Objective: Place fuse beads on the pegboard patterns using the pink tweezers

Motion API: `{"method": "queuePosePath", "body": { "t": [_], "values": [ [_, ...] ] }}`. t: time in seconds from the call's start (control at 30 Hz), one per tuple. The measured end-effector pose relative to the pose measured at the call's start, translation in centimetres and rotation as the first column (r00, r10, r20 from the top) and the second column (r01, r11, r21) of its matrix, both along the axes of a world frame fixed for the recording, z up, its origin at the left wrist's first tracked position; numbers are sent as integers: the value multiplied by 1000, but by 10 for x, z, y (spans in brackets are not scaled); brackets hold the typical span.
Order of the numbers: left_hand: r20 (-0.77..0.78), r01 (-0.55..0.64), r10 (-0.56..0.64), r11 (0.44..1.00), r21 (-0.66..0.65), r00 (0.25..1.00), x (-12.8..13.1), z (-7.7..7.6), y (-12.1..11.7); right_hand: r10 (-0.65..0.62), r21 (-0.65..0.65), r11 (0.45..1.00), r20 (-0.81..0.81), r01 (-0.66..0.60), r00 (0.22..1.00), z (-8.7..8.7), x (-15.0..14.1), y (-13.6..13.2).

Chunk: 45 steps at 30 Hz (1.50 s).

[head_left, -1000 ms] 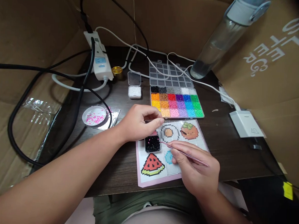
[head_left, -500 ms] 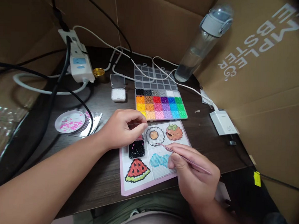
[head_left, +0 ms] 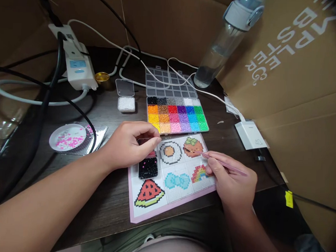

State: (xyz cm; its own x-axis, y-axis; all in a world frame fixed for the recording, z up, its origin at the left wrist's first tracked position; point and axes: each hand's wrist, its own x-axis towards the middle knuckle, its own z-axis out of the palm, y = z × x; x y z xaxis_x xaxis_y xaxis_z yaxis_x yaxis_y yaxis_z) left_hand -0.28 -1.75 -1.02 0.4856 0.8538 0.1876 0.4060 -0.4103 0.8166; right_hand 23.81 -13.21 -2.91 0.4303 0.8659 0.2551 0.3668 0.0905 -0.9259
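Note:
Pinched in my right hand [head_left: 235, 179] is a pair of pink metal tweezers [head_left: 224, 164], its tip over the orange persimmon picture [head_left: 193, 147] on the pattern sheet [head_left: 145, 215]. Whether a bead sits in the tip is too small to tell. My left hand [head_left: 132, 145] rests at the sheet's upper left, thumb and forefinger closed together; what lies between them is hidden. Below it stands a small box of black beads [head_left: 148, 168] with a few pink ones. A clear pegboard [head_left: 179, 196] covers the egg [head_left: 170, 152], blue bow [head_left: 177, 180] and rainbow [head_left: 199, 174] pictures.
An open bead case [head_left: 178, 115] with many colours lies behind the sheet. Farther left are a box of white beads [head_left: 126, 104], a dish of pink beads [head_left: 67, 137] and a power strip [head_left: 80, 69]. A water bottle [head_left: 223, 43] and a white charger [head_left: 249, 135] stand right.
My right hand has moved right with the tweezers, from the egg picture to the persimmon, uncovering the rainbow. My left hand stays by the black bead box. The view has shifted slightly.

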Motion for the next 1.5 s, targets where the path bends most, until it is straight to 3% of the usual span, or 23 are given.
{"method": "queuePosePath", "body": {
  "t": [0.17,0.67,1.5],
  "values": [
    [7,-3,4,1000,-26,1000,0,-1,0,22,-52,998,44,-20,999,1,-1,3],
    [-10,-5,5,1000,28,1000,0,2,-1,38,-40,999,60,-36,997,-2,-2,3],
    [-9,-15,15,1000,-22,1000,1,5,-1,36,-67,997,63,-32,997,-3,-1,4]
  ]
}}
